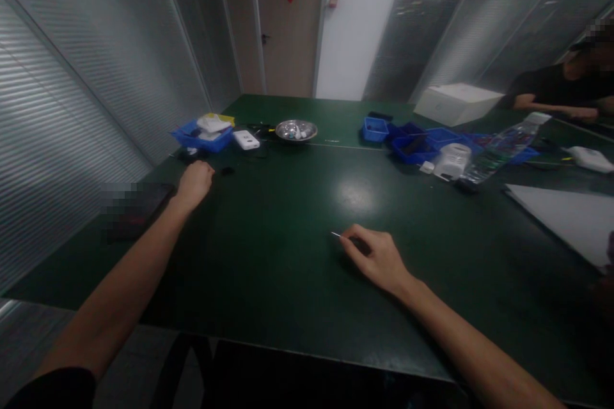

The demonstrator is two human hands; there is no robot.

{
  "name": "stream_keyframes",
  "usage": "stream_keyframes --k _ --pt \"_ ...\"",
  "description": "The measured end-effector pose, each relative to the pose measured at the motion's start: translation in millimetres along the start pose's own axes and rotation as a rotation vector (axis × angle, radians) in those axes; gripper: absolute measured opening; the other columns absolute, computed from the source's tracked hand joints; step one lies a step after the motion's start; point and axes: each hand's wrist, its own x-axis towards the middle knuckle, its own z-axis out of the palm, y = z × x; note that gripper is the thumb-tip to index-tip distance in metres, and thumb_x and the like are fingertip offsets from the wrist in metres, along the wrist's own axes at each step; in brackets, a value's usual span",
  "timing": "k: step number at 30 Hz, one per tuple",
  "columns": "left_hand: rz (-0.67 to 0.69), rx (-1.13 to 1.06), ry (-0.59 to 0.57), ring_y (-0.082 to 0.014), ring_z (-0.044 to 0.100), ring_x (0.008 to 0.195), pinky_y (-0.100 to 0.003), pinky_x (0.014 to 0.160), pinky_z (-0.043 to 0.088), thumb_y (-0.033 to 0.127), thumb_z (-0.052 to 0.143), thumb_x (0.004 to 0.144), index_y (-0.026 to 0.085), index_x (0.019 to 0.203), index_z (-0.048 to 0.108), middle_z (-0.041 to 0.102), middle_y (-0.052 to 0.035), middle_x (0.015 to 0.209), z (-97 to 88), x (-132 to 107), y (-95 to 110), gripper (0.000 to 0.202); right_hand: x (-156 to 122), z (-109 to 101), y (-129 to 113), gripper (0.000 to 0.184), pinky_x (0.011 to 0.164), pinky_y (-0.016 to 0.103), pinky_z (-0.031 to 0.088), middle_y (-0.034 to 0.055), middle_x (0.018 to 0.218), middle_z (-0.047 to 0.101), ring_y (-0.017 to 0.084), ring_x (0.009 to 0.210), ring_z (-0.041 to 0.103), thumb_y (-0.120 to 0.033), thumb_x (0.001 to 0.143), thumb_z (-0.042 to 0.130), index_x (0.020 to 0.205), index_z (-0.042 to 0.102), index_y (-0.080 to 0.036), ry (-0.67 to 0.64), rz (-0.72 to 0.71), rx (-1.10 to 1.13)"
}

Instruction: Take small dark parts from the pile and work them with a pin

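Observation:
My right hand (377, 257) rests on the dark green table (288, 255) with its fingers pinched round a thin tool whose pale tip (336, 234) pokes out to the left. My left hand (196, 182) is stretched out to the far left of the table, curled into a loose fist. A small black object (227, 170) lies just right of its knuckles, apart from it. What the left fingers hold, if anything, is hidden.
A blue tray (204, 136) with white items, a white device (246, 139) and a metal bowl (296, 130) stand at the back left. Several blue bins (412, 140), a plastic bottle (503, 147) and a white box (455, 103) stand at the right. Another person (561, 92) sits far right.

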Motion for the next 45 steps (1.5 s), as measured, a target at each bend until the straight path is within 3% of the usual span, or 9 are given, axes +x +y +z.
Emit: stream_keyframes --k 2,5,9,12,19,25,37,42,45 --pt "0.013 -0.085 0.067 -0.0305 0.068 0.098 -0.041 0.088 0.052 0.026 0.051 0.095 0.014 0.104 0.07 0.071 -0.0173 0.103 1.6 -0.6 3.8 0.024 0.0 -0.5 -0.4 0.025 0.057 0.025 0.042 -0.0009 0.075 0.069 0.011 0.055 0.057 -0.039 0.102 0.053 0.094 0.068 -0.021 -0.006 0.003 0.006" --pt "-0.085 -0.42 0.122 -0.0234 0.07 0.088 -0.034 0.081 0.055 0.028 0.053 0.095 0.014 0.112 0.067 0.073 -0.0128 0.097 6.5 4.1 11.4 0.026 -0.1 -0.8 -0.7 0.025 0.057 0.025 0.042 -0.0003 0.076 0.069 0.011 0.056 0.057 -0.039 0.102 0.052 0.095 0.068 -0.021 -0.008 0.003 0.003" --pt "-0.268 -0.852 0.04 -0.019 0.07 0.081 -0.029 0.071 0.056 0.026 0.065 0.087 0.009 0.11 0.07 0.075 -0.0136 0.097 11.7 10.2 21.3 0.029 -0.1 -0.6 -0.5 0.027 0.056 0.026 0.042 -0.0002 0.073 0.067 0.011 0.055 0.056 -0.041 0.102 0.051 0.094 0.068 -0.021 -0.005 -0.003 -0.01" --pt "-0.294 -0.961 0.003 -0.0184 0.071 0.082 -0.029 0.074 0.057 0.022 0.074 0.079 0.009 0.108 0.073 0.076 -0.0138 0.099 10.8 9.1 24.1 0.032 0.0 -0.4 -0.2 0.027 0.056 0.026 0.043 -0.0001 0.073 0.068 0.011 0.055 0.057 -0.04 0.102 0.051 0.095 0.067 -0.021 -0.011 -0.007 -0.012" --pt "-0.233 -0.731 0.075 -0.0198 0.07 0.077 -0.031 0.072 0.055 0.028 0.076 0.081 0.014 0.11 0.077 0.076 -0.0105 0.092 7.8 8.5 20.0 0.033 0.5 -1.3 -2.0 0.025 0.058 0.025 0.043 0.0 0.078 0.069 0.011 0.058 0.059 -0.039 0.103 0.051 0.095 0.067 -0.021 -0.025 -0.003 -0.005" --pt "-0.083 -0.466 0.139 -0.022 0.068 0.085 -0.033 0.08 0.052 0.038 0.075 0.082 0.02 0.103 0.081 0.075 -0.0094 0.101 15.8 9.8 16.0 0.028 0.1 -1.7 -3.0 0.025 0.057 0.025 0.043 0.0004 0.079 0.07 0.011 0.056 0.058 -0.039 0.103 0.051 0.095 0.066 -0.021 -0.022 -0.002 0.0" --pt "-0.3 -0.677 0.032 -0.0242 0.07 0.088 -0.034 0.08 0.053 0.036 0.082 0.073 0.02 0.102 0.081 0.078 -0.0086 0.096 15.6 10.3 15.5 0.033 0.7 -1.6 -2.5 0.026 0.057 0.026 0.041 -0.0007 0.074 0.068 0.011 0.054 0.056 -0.04 0.102 0.052 0.095 0.067 -0.021 -0.019 -0.005 -0.032" --pt "-0.185 -0.488 0.059 -0.0248 0.07 0.087 -0.034 0.082 0.052 0.036 0.075 0.083 0.021 0.1 0.08 0.077 -0.0075 0.095 11.8 8.3 17.8 0.024 0.2 -1.6 -2.4 0.026 0.056 0.025 0.041 -0.0009 0.073 0.068 0.011 0.054 0.057 -0.04 0.103 0.051 0.095 0.067 -0.021 -0.029 0.0 -0.025" --pt "-0.008 -0.322 0.082 -0.027 0.068 0.093 -0.037 0.089 0.05 0.034 0.064 0.091 0.02 0.102 0.079 0.076 -0.0098 0.101 9.3 2.7 23.7 0.023 0.2 -0.4 -1.4 0.026 0.056 0.025 0.04 -0.0012 0.072 0.067 0.011 0.054 0.056 -0.04 0.103 0.051 0.095 0.066 -0.021 -0.029 -0.007 -0.032"
